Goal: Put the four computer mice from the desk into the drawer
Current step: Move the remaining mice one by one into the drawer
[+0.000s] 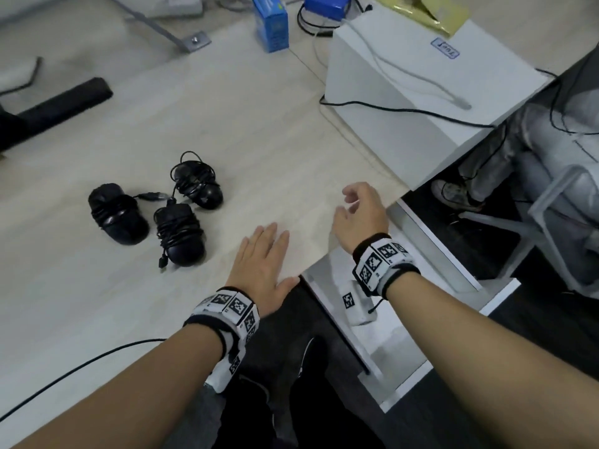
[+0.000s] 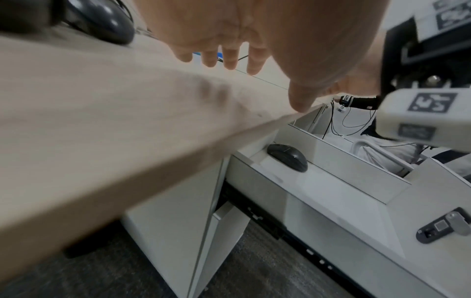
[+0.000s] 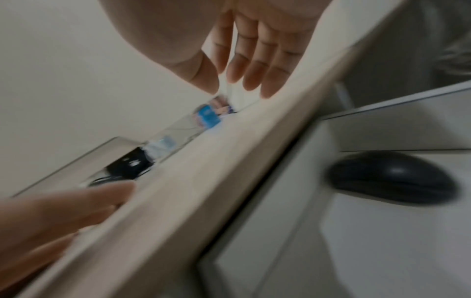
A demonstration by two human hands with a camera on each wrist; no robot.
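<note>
Three black mice with cords wound round them lie together on the light wooden desk (image 1: 259,140): one at the left (image 1: 117,212), one in front (image 1: 180,234), one behind (image 1: 198,184). A further black mouse (image 2: 287,157) (image 3: 392,178) lies inside the open white drawer (image 2: 331,191) under the desk's right front corner. My left hand (image 1: 264,265) rests flat on the desk near its front edge, fingers straight, holding nothing. My right hand (image 1: 359,213) hovers over the desk's corner above the drawer (image 1: 327,286), fingers loosely curled and empty.
A white box (image 1: 421,102) with cables over it stands at the back right. A blue carton (image 1: 270,22) stands at the far edge, a black bar (image 1: 61,106) lies at the left. A thin black cable (image 1: 81,367) crosses the desk's front. A chair and someone's shoe (image 1: 453,194) are beyond the drawer.
</note>
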